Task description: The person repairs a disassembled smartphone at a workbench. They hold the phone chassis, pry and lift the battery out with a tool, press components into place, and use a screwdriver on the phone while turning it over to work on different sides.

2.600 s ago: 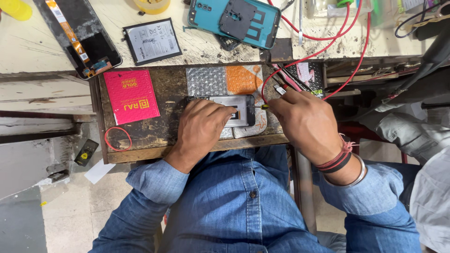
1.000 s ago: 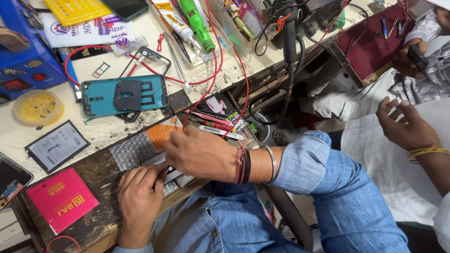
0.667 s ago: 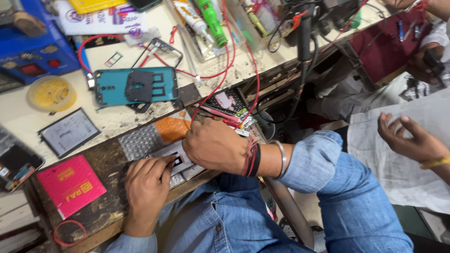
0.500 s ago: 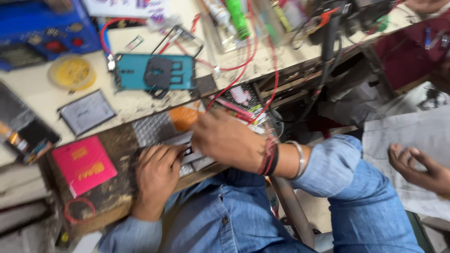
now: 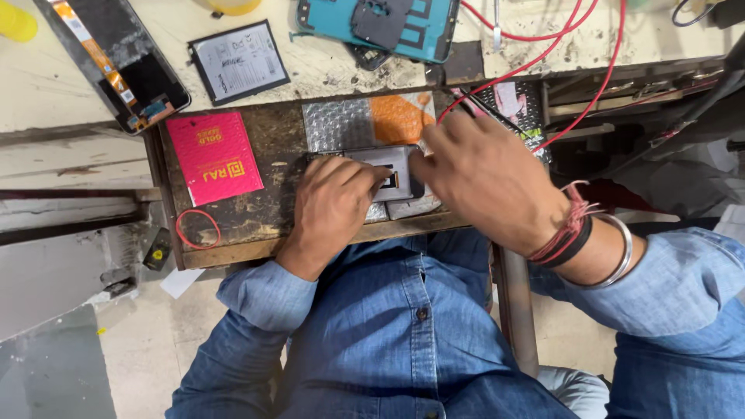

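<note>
- Opened phone (image 5: pixel 388 180) lies flat on the dark wooden work board (image 5: pixel 264 194), at six o'clock from the silver-and-orange bubble pouch (image 5: pixel 365 122).
- Left hand (image 5: pixel 330 206) presses it down, fingers curled over its left half.
- Right hand (image 5: pixel 489 182) pinches its right edge, fingertips closed.
- Likely light, rigid and fragile; best held by the edges.

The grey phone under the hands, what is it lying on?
The grey phone lies on silver and orange bubble wrap on a dark wooden board. The left hand and right hand cover its ends, hiding what is beneath there.
</note>
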A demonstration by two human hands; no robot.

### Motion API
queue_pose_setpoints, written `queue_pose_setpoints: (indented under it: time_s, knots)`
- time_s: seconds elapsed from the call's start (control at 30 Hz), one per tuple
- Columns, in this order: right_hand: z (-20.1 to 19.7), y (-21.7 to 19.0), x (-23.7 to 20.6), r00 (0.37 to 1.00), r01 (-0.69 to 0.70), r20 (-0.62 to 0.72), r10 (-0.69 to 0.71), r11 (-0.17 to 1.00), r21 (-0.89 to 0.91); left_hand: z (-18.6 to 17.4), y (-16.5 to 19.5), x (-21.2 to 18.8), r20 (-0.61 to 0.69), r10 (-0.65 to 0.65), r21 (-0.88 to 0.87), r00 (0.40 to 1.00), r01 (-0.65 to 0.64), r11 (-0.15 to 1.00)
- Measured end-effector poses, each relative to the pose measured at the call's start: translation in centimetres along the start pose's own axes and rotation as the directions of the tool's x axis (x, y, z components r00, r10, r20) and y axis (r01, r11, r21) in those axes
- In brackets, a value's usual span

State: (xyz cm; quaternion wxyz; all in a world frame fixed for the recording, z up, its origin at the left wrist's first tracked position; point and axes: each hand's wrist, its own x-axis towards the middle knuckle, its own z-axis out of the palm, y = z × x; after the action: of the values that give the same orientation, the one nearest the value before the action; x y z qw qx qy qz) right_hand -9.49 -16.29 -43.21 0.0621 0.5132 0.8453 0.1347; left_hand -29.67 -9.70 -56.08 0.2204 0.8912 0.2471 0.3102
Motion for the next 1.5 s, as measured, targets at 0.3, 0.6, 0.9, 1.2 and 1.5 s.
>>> queue_pose_setpoints:
  time_s: [0.3, 0.6, 0.9, 1.2, 1.5]
  knots:
    - [0.4, 0.6, -1.2, 0.999, 0.010, -0.032, -0.006, 0.990, 0.143, 0.2, -0.1, -0.1, -0.005, -0.020, -0.007, 1.000, 0.020, 1.000]
    - [2.8, -0.1, -3.8, 0.924, -0.328, -0.073, 0.376, 0.876, 0.354, 0.4, -0.5, -0.3, -0.025, -0.010, -0.023, 1.000, 0.010, 1.000]
    - [7.0, -3.4, -5.2, 0.661, -0.531, -0.013, 0.750, 0.480, 0.698, -0.4, 0.9, 0.2, -0.035, -0.028, -0.053, 0.999, 0.026, 0.998]
    - [10.1, -4.1, -5.3, 0.659, -0.458, -0.112, 0.744, 0.514, 0.725, -4.9, 0.8, 2.4, -0.193, -0.009, 0.090, 0.981, 0.027, 0.996]
    - [10.6, -3.9, -5.8, 0.665, -0.422, -0.139, 0.734, 0.523, 0.740, -8.1, -0.4, 5.9, -0.284, -0.022, 0.234, 0.958, 0.092, 0.968]
